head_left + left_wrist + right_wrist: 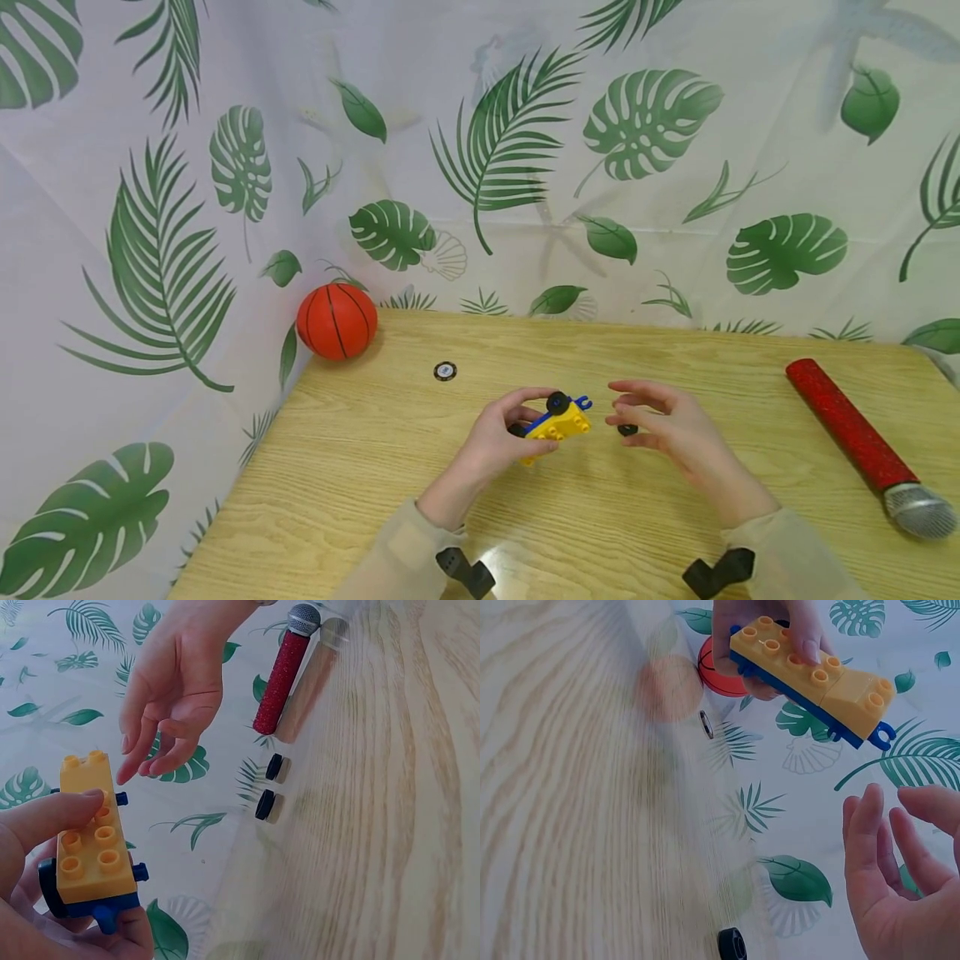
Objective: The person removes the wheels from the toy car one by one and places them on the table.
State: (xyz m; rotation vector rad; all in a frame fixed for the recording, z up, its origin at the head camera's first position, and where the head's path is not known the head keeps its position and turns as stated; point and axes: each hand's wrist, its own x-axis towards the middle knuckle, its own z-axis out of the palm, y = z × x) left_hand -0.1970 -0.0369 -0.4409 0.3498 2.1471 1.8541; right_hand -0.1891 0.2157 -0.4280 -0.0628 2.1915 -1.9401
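Observation:
My left hand grips a toy car above the table, thumb on its studded yellow top. The car has a blue base with a hook at one end. A black wheel sits on one side; bare blue axle stubs stick out on the other. To the right of the car, my right hand hovers with fingers spread and loosely bent, holding nothing. Two loose black wheels, one nearer and one farther, lie on the table; in the head view one shows partly behind the right fingers.
A red microphone with a silver head lies at the right of the wooden table. An orange-red ball rests at the back left corner. A round black-and-white chip lies nearby. Leaf-printed cloth hangs behind and to the left.

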